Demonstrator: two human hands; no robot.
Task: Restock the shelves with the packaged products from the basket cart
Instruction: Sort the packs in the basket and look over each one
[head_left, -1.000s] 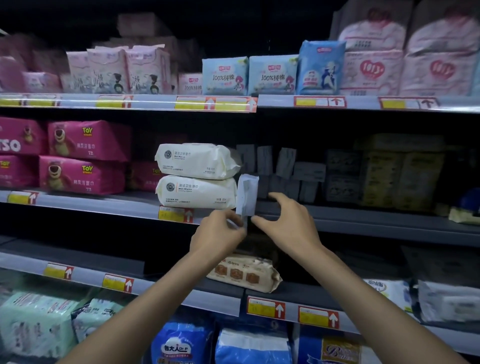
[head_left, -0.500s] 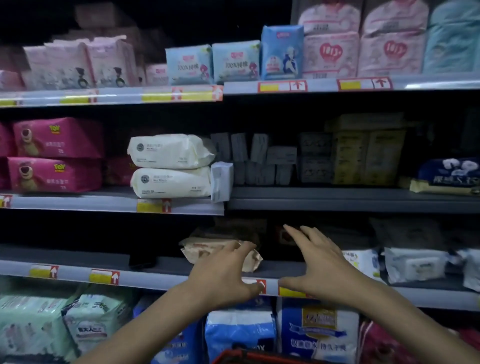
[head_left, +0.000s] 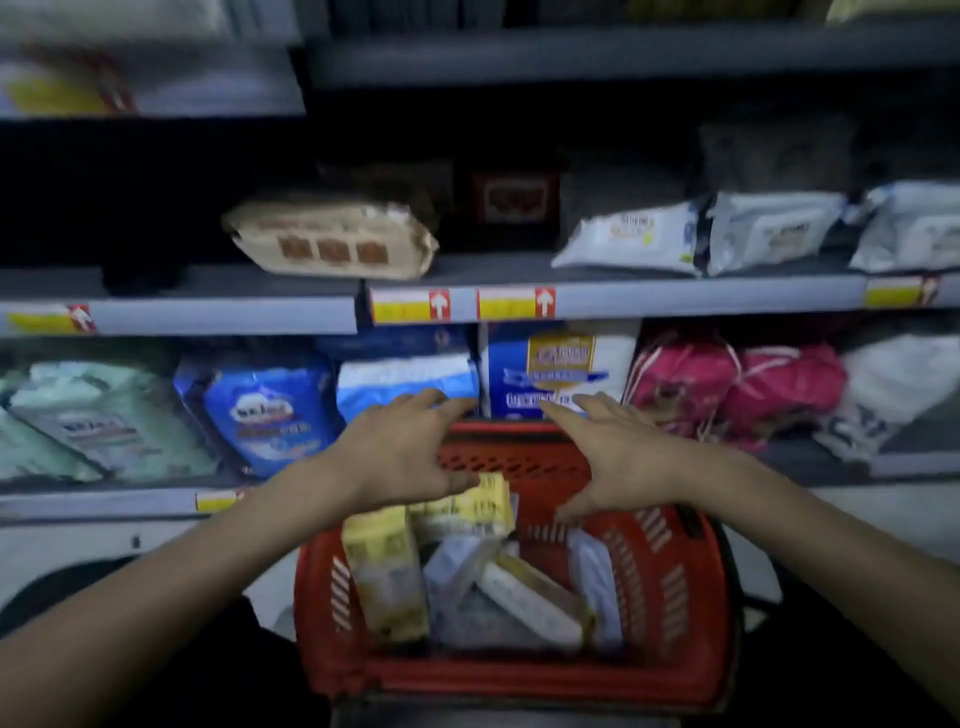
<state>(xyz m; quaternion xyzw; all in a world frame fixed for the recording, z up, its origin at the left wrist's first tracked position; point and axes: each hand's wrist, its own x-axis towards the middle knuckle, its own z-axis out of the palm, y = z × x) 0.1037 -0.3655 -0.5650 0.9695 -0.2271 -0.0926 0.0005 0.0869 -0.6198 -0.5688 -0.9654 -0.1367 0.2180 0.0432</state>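
Note:
A red plastic basket (head_left: 670, 587) stands below me in front of the shelves. Inside lie several packs: a yellow pack (head_left: 387, 577) upright at the left, another yellow pack (head_left: 475, 506) at the back, grey-blue packs (head_left: 457, 571) in the middle. My left hand (head_left: 400, 457) hovers over the basket's far left corner, fingers spread and holding nothing. My right hand (head_left: 608, 452) hovers over the far right corner, fingers straight, empty too. The frame is blurred.
A grey shelf (head_left: 675, 299) with yellow price tags carries a beige pack (head_left: 332, 239) and white wipes packs (head_left: 628, 239). On the lower shelf, blue packs (head_left: 265, 410), green packs (head_left: 98, 421) and pink bags (head_left: 727, 384) sit just behind the basket.
Both hands left the small pack on the upper shelf and came down empty. The view has dropped, and the red basket now fills the lower middle.

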